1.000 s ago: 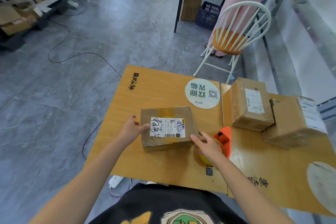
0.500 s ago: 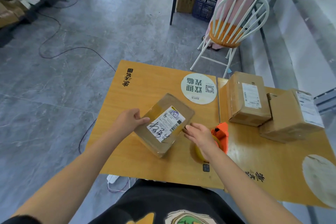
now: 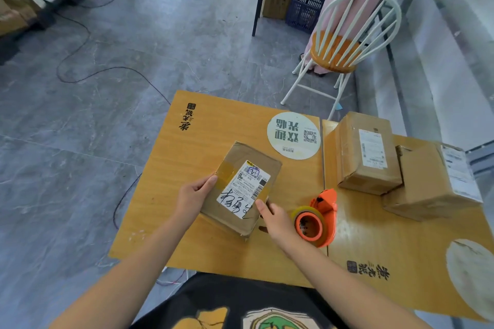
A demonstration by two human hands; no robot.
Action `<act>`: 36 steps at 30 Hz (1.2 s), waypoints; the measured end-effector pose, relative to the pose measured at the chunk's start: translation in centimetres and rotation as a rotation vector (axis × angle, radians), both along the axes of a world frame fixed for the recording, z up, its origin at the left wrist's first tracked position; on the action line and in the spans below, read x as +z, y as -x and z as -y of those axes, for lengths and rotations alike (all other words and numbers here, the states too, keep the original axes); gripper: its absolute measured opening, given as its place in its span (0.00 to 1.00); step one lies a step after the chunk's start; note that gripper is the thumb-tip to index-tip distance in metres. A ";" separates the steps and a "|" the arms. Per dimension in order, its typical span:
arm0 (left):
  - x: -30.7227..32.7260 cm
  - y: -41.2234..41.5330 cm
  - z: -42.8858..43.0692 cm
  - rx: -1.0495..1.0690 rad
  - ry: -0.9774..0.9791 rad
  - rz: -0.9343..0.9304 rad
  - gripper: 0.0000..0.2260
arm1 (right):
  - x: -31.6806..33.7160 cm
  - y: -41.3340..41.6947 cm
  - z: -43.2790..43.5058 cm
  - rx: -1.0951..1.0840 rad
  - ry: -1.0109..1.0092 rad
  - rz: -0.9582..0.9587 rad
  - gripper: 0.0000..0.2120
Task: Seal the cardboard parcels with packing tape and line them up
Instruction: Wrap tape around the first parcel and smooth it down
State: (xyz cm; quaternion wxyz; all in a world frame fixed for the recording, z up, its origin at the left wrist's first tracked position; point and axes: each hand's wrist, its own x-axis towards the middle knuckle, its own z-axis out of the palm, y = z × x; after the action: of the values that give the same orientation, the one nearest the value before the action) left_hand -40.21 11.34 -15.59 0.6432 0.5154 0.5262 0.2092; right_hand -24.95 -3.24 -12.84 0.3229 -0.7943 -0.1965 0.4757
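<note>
Holding the small cardboard parcel [image 3: 250, 159] from both sides, over the left half of the wooden surface [image 3: 197, 141].

- Parcel sits skewed, long axis running about 7 to 1 o'clock. White shipping label [image 3: 247, 185] faces up, black handwriting at its near end. A strip of brown tape crosses the top under the label.
- Left grip [image 3: 193, 195] at the parcel's 9 o'clock edge: thumb on top, fingers curled round the side.
- Right grip [image 3: 278, 219] at the 5 o'clock corner: thumb pressed on the top face by the label, fingers wrapped at the edge. Cannot tell if the parcel lies flat or is partly raised.
- Orange tape dispenser [image 3: 324, 204] with its roll stands at 4 o'clock of the parcel, just beside the right grip, not touched.
- Two larger parcels at 2 to 3 o'clock, touching each other: nearer-left one [image 3: 358, 165], right one [image 3: 425, 181], both labelled.
- Round white sticker [image 3: 294, 135] at 1 o'clock.
- White spindle chair [image 3: 344, 43] beyond, at 1 o'clock.
</note>
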 end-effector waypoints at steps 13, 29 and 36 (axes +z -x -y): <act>1.7 -7.9 -1.5 0.069 0.118 0.156 0.16 | 2.3 -8.8 -4.5 -0.282 -0.209 -0.064 0.23; 2.2 -17.0 -12.0 -0.330 0.022 0.021 0.29 | -0.3 -18.0 -14.9 -0.243 -0.203 0.007 0.24; 1.9 -18.6 -11.6 -0.283 0.002 -0.036 0.26 | -1.1 -18.3 -14.8 -0.253 -0.160 0.073 0.23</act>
State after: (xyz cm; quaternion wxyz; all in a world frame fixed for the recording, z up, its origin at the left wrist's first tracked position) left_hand -21.64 22.93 -13.67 0.6571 0.5876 0.4600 0.1067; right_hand -6.63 11.52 -13.95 0.4353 -0.8011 -0.1436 0.3849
